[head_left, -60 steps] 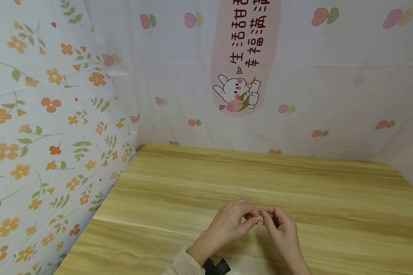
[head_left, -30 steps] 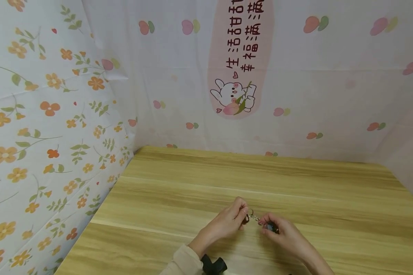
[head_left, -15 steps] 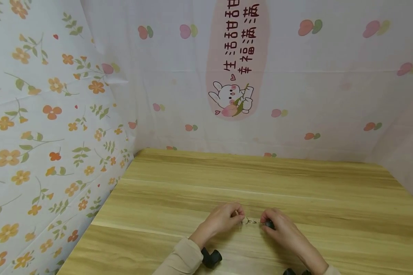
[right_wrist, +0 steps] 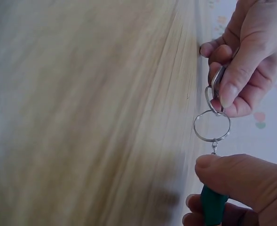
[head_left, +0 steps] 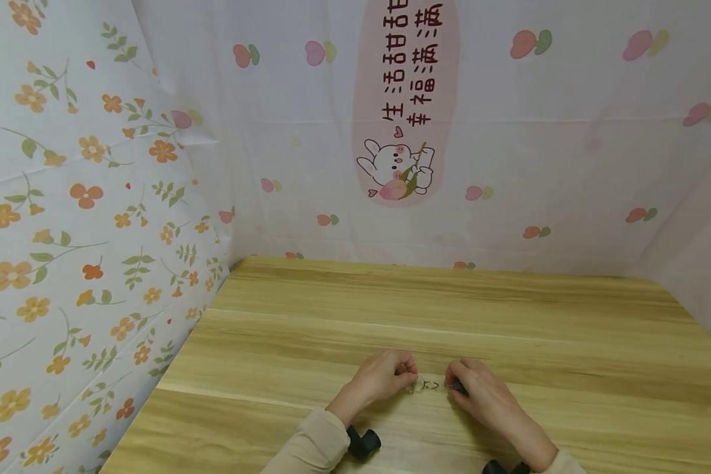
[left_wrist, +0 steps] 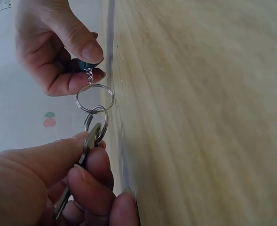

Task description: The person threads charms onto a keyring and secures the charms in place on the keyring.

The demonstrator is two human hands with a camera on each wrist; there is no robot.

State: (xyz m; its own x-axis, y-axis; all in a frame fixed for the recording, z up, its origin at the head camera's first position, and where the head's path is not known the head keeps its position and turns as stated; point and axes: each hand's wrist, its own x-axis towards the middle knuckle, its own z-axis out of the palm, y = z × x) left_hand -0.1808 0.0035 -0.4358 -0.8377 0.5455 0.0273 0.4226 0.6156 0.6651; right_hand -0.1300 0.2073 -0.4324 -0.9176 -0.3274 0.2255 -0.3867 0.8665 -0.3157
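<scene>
My left hand (head_left: 385,378) pinches a flat metal key (left_wrist: 88,145) between thumb and fingers. A small split ring (left_wrist: 106,123) passes through the key's head and is linked with a larger key ring (right_wrist: 194,128). From that larger ring a short chain (left_wrist: 90,75) runs to a dark green fob (right_wrist: 213,205), which my right hand (head_left: 480,395) grips between thumb and curled fingers. The rings and chain stretch in a line between the two hands, low over the wooden tabletop. The fingers cover part of the key and part of the fob.
The wooden table (head_left: 332,309) meets a white printed cloth (head_left: 296,151) at its back edge and a flowered cloth (head_left: 106,230) at the left. Black wrist mounts (head_left: 364,446) sit at both wrists, near the table's surface.
Two seconds ago my hands were close together at the fingertips. They have since drawn apart, with the rings and chain now stretched between them. Over the last half second they have barely moved.
</scene>
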